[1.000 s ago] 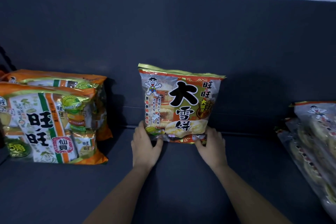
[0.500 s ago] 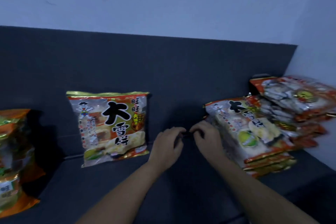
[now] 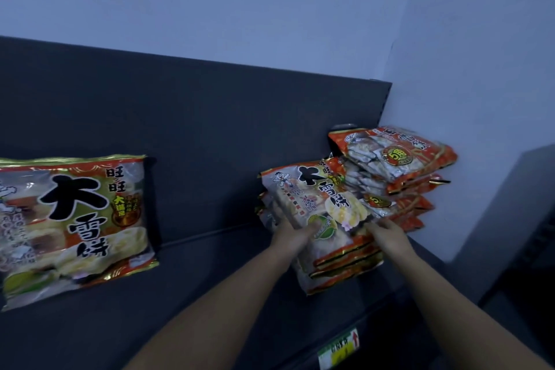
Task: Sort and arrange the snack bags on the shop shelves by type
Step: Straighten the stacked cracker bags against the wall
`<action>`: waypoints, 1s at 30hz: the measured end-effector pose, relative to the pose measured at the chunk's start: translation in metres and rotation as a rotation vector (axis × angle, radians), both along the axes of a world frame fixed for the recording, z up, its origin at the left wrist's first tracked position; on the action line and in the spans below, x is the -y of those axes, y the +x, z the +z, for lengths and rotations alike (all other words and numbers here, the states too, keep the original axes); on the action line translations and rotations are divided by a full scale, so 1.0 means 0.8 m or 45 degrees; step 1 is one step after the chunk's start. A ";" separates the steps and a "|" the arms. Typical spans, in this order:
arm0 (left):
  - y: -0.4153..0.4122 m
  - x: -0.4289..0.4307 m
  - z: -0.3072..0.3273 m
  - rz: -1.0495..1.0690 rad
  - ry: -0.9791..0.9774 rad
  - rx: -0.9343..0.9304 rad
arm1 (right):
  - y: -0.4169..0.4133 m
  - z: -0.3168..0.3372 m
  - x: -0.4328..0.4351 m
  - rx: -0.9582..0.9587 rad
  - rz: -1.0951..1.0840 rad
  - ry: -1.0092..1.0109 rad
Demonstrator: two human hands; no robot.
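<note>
A dark grey shelf (image 3: 210,294) spans the lower frame. At the left a single snack bag (image 3: 75,225) stands on it, leaning against the back panel (image 3: 210,129). At the right lie a low stack of bags (image 3: 318,189) and, just beside it, a taller red-orange pile (image 3: 399,159).

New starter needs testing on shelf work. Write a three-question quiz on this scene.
1. True or false: the lone bag lies flat on the shelf.
2. The left hand and right hand are on: A the lone bag; B the top bag of the pile; C nothing.
3. Where is the red stack relative to the pile?
Key: 1 false, it stands leaning on the back panel. 2 B. 3 Behind it, to the right, in the corner.
</note>
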State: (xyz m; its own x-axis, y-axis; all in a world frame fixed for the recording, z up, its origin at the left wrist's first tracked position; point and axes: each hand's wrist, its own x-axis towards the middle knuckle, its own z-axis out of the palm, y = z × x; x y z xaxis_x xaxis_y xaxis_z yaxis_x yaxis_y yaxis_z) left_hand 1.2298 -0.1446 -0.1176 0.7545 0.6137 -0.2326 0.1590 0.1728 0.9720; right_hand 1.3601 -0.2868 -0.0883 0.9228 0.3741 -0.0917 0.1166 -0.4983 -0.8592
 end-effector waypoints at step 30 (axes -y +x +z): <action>-0.423 -0.140 -0.050 0.549 0.758 0.139 | -0.304 -0.068 -0.192 -0.293 0.960 0.473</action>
State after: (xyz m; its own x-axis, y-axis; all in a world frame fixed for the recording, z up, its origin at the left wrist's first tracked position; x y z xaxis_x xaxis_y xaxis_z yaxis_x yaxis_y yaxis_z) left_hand 0.8915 -0.0326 -0.1573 0.4176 0.8595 0.2947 0.0931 -0.3631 0.9271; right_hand 1.1171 -0.1334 -0.1424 0.3901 0.9208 0.0038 0.1057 -0.0407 -0.9936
